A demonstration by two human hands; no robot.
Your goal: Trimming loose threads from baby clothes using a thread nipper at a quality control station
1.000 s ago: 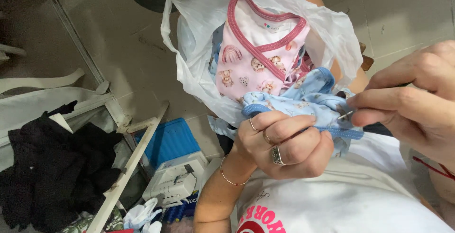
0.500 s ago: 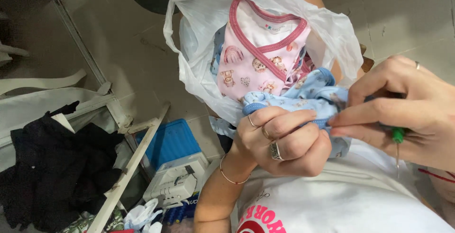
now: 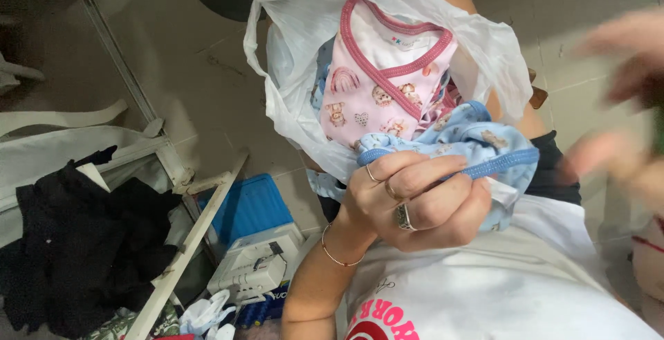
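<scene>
To do this step well, the light blue baby garment with darker blue trim [image 3: 477,148] should stay bunched firmly, its edge kept free and turned up toward the other hand. The left hand [image 3: 415,201] is closed around it (three rings show on the fingers), in front of the white plastic bag [image 3: 290,49] holding a pink printed baby garment [image 3: 380,84]. The right hand [image 3: 622,118] is blurred; I cannot tell its grip.

Left hand [image 3: 415,201] was fisted, fingers curled tight, wrist bent upward; right hand [image 3: 622,105] was raised, motion-blurred, grip unclear.
</scene>
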